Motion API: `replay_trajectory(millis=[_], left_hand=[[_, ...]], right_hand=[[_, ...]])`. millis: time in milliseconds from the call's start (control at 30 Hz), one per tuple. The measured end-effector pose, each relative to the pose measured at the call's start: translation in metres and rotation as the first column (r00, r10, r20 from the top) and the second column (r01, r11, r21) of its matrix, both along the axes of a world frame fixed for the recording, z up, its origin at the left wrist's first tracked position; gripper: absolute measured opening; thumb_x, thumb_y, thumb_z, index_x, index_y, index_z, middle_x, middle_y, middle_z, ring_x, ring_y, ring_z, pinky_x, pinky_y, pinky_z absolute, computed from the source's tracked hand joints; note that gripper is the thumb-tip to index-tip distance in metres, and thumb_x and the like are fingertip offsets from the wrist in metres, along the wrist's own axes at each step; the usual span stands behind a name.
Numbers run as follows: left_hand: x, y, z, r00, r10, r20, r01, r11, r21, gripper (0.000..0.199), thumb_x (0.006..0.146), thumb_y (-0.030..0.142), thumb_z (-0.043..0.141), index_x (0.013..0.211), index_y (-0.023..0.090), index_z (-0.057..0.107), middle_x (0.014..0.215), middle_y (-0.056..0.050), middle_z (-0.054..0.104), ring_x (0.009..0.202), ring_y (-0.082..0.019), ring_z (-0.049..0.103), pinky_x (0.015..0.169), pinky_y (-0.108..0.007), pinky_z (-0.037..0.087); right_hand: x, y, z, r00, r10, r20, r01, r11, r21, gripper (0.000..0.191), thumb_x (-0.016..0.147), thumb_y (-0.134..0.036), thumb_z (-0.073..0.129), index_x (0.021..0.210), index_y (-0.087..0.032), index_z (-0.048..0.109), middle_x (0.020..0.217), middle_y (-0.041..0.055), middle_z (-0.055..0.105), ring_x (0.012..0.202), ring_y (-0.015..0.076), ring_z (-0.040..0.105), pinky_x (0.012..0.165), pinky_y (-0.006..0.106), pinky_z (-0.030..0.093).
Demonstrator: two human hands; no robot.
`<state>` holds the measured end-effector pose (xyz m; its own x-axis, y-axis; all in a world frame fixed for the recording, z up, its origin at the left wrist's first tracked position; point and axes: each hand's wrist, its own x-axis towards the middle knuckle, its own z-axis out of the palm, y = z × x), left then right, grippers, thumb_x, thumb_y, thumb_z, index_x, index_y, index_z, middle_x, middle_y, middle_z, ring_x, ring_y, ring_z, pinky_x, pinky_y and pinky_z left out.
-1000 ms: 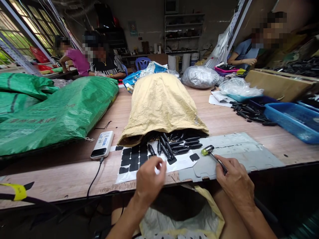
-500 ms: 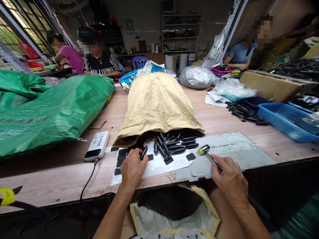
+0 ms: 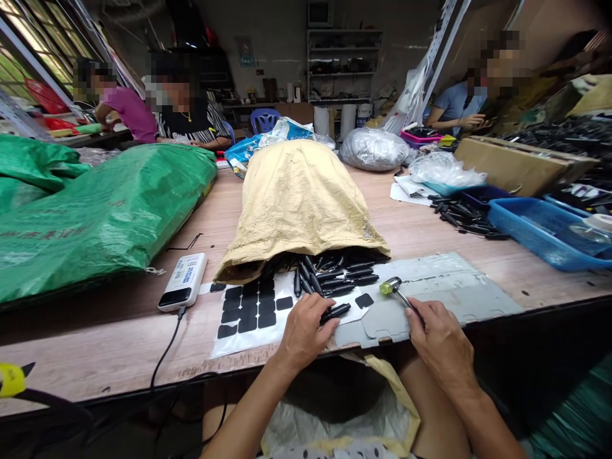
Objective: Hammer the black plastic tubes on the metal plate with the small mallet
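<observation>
My left hand (image 3: 305,328) pinches a black pen-like tube (image 3: 338,311) between thumb and fingers, just above the front of the table. In my right hand (image 3: 442,341) is a small hammer (image 3: 392,286), its yellow-green head pointing left over a grey board (image 3: 444,284). Several more black tubes (image 3: 356,278) spill from the mouth of a tan sack (image 3: 303,197) lying behind my hands. Partly under them lies a white sheet with black rounded-square stickers (image 3: 248,306).
A white power bank (image 3: 183,280) with a black cable lies left of the sheet. A large green sack (image 3: 109,210) covers the left side. At the right are a blue tray (image 3: 545,233) and a pile of black tubes (image 3: 466,217). Another open sack (image 3: 382,408) sits at my lap.
My left hand has moved right with a black tube, from the sticker sheet to near the grey board, uncovering the stickers. My right hand with the hammer has hardly moved.
</observation>
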<state>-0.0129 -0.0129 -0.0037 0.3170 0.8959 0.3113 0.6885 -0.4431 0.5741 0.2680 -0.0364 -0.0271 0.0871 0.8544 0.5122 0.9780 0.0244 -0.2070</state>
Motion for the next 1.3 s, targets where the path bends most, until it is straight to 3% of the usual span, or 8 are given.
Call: replay_trajectory(millis=[167, 267, 433, 633, 800, 933, 1133, 1300], left_hand=[[-0.002, 0.0, -0.002, 1.0, -0.009, 0.026, 0.009, 1.0, 0.004, 0.014, 0.088, 0.024, 0.071, 0.101, 0.02, 0.068, 0.095, -0.005, 0.065, 0.092, -0.022, 0.056, 0.081, -0.034, 0.046], [-0.002, 0.001, -0.002, 0.999, -0.018, 0.036, 0.018, 1.0, -0.011, 0.015, 0.089, 0.025, 0.071, 0.103, 0.021, 0.07, 0.094, -0.005, 0.064, 0.091, -0.022, 0.055, 0.08, -0.034, 0.045], [-0.003, 0.003, -0.002, 0.998, -0.025, 0.052, 0.026, 0.999, -0.027, 0.014, 0.09, 0.025, 0.07, 0.103, 0.021, 0.072, 0.092, -0.004, 0.063, 0.089, -0.021, 0.056, 0.08, -0.033, 0.045], [-0.003, 0.002, -0.002, 0.998, -0.032, 0.056, 0.034, 0.999, -0.029, 0.014, 0.09, 0.026, 0.07, 0.103, 0.021, 0.073, 0.092, -0.004, 0.063, 0.09, -0.021, 0.056, 0.081, -0.033, 0.045], [-0.002, 0.001, -0.003, 0.998, -0.018, 0.054, 0.02, 0.999, -0.028, 0.013, 0.089, 0.025, 0.071, 0.101, 0.021, 0.073, 0.092, -0.004, 0.064, 0.089, -0.021, 0.056, 0.08, -0.033, 0.045], [-0.002, 0.002, -0.003, 0.999, -0.025, 0.044, 0.026, 0.999, -0.023, 0.014, 0.088, 0.025, 0.071, 0.102, 0.022, 0.072, 0.092, -0.004, 0.063, 0.089, -0.021, 0.056, 0.078, -0.033, 0.045], [-0.002, 0.002, -0.002, 0.999, -0.01, 0.041, 0.011, 0.999, -0.03, 0.011, 0.087, 0.023, 0.072, 0.098, 0.022, 0.07, 0.092, -0.003, 0.062, 0.09, -0.021, 0.056, 0.079, -0.033, 0.044], [-0.002, 0.002, -0.002, 0.999, -0.005, 0.042, 0.006, 0.999, -0.033, 0.013, 0.086, 0.024, 0.072, 0.099, 0.022, 0.069, 0.093, -0.003, 0.063, 0.091, -0.021, 0.056, 0.079, -0.033, 0.044]], right_hand=[[-0.016, -0.009, 0.019, 0.966, 0.122, -0.228, -0.114, 0.992, 0.05, 0.031, 0.1, -0.035, 0.047, 0.12, -0.021, 0.066, 0.102, 0.0077, 0.067, 0.094, 0.0226, 0.064, 0.083, 0.035, 0.051], [-0.037, -0.02, 0.036, 0.863, 0.303, -0.405, -0.308, 0.95, 0.054, 0.031, 0.101, -0.032, 0.048, 0.126, -0.024, 0.063, 0.111, 0.0068, 0.067, 0.104, 0.0199, 0.064, 0.092, 0.031, 0.051], [-0.063, -0.033, 0.044, 0.804, 0.426, -0.415, -0.467, 0.884, 0.002, 0.038, 0.102, -0.022, 0.044, 0.138, -0.027, 0.058, 0.107, 0.0054, 0.067, 0.098, 0.0157, 0.065, 0.084, 0.025, 0.053], [-0.068, -0.037, 0.04, 0.819, 0.457, -0.346, -0.461, 0.884, 0.076, 0.045, 0.101, -0.015, 0.043, 0.142, -0.027, 0.055, 0.104, 0.0068, 0.065, 0.094, 0.0151, 0.066, 0.083, 0.024, 0.053], [-0.071, -0.037, 0.043, 0.868, 0.42, -0.265, -0.431, 0.902, 0.016, 0.043, 0.101, -0.015, 0.043, 0.139, -0.028, 0.059, 0.09, 0.0026, 0.062, 0.074, 0.0099, 0.063, 0.07, 0.017, 0.052], [-0.08, -0.039, 0.05, 0.84, 0.459, -0.287, -0.462, 0.885, 0.064, 0.043, 0.101, -0.015, 0.044, 0.14, -0.026, 0.058, 0.093, 0.0042, 0.062, 0.08, 0.0107, 0.063, 0.072, 0.017, 0.052], [-0.088, -0.039, 0.047, 0.807, 0.488, -0.333, -0.515, 0.857, 0.008, 0.042, 0.101, -0.016, 0.041, 0.137, -0.024, 0.06, 0.089, 0.0041, 0.062, 0.077, 0.0123, 0.063, 0.072, 0.02, 0.052], [-0.063, -0.031, 0.05, 0.883, 0.366, -0.293, -0.375, 0.927, 0.029, 0.039, 0.102, -0.024, 0.045, 0.138, -0.027, 0.059, 0.1, 0.0049, 0.067, 0.09, 0.0152, 0.066, 0.079, 0.025, 0.051]])
